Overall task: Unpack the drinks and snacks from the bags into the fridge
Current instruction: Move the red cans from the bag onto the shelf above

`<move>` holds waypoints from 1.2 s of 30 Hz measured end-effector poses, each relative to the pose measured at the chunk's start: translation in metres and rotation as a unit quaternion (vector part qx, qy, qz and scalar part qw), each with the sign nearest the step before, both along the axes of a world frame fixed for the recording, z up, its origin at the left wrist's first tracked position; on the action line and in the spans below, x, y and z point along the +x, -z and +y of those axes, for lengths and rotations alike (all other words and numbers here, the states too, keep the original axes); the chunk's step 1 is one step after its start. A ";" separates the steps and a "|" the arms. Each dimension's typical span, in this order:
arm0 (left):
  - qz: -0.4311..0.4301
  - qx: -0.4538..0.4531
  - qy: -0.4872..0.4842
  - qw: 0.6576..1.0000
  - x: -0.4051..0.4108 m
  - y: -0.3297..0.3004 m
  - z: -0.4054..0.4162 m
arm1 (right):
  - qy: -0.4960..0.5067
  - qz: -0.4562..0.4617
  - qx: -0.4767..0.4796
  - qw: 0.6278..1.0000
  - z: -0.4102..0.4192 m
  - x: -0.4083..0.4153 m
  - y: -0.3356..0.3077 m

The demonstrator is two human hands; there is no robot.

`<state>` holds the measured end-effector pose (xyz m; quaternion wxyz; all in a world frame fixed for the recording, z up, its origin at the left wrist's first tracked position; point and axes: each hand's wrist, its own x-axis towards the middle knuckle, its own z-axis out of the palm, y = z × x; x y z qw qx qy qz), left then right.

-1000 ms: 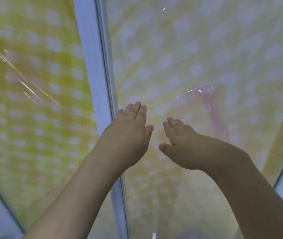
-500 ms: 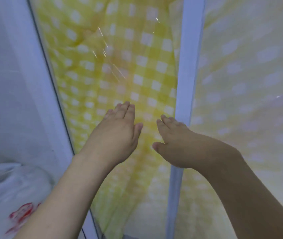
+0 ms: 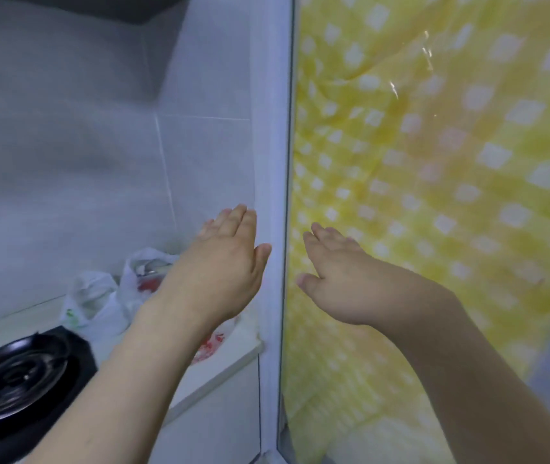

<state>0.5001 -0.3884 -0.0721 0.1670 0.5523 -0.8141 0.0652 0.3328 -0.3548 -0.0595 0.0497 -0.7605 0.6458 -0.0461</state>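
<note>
Both hands empty, nothing gripped. Left hand flat, fingers straight and held together, thumb out to the side, palm facing away; it sits in front of the white vertical frame, thumb tip overlapping the frame's edge. Contact with the frame cannot be told. Right hand also spread flat, fingers a little apart and pointing up-left, thumb sticking out low toward the frame; it is raised in front of the yellow checked curtain seen behind a glass panel. Whether palm touches the glass: cannot tell. Hands apart, the frame between them.

Task things: white plastic bags on the pale countertop, left of the frame, against the grey tiled wall. Left forearm covers much of the nearer bag. Bag mouth open, something red inside plus a shiny bit; contents blurred, not identifiable. Red print on the bag under the wrist. Green mark on the farther-left bag.

Black gas stove with metal burner ring at lower left, just beside the bags. No fridge in view. Whole frame motion-blurred.
</note>
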 end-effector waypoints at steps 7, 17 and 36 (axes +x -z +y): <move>-0.001 0.010 -0.115 0.993 0.063 0.005 -0.023 | -0.114 0.002 -0.002 0.994 -0.063 0.055 0.003; 0.004 0.008 -0.207 0.978 0.098 0.002 -0.100 | -0.202 -0.005 -0.004 0.979 -0.176 0.090 0.011; 0.022 0.091 -0.242 0.966 0.250 0.049 -0.268 | -0.223 -0.019 0.067 0.972 -0.365 0.217 0.049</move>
